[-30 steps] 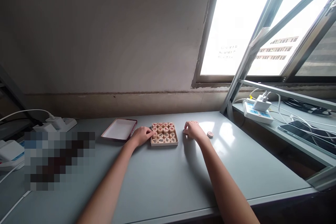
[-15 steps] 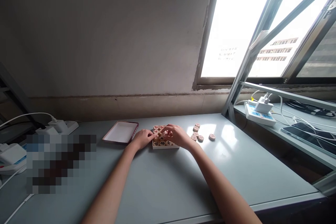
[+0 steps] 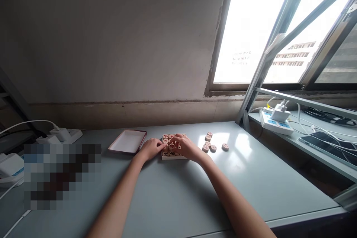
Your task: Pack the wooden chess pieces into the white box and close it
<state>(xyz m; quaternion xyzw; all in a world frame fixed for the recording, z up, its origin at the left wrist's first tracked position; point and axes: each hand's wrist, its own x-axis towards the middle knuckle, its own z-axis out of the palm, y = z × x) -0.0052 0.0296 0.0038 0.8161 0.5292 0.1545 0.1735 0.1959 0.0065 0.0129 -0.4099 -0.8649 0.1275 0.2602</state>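
A shallow open box holds rows of round wooden Chinese chess pieces with red and black characters. My left hand is closed at the box's left edge, its fingertips touching the rim and the pieces beside it. Over the right part of the box, my right hand bends down with its fingers closed around a piece among the others. The hand hides much of the box's right side. To the right, several loose pieces lie on the table, and one piece sits apart from them.
Left of the box lies its lid, inside up, with a dark red edge. Power strips with chargers stand at the far left. On the right shelf are a white power strip, cables and a dark tablet-like device. A metal post rises at the table's back corner.
The fingers of my right hand have shifted slightly left and down over the pieces in the box. My left hand stays at the box's left edge. The loose pieces have not moved.
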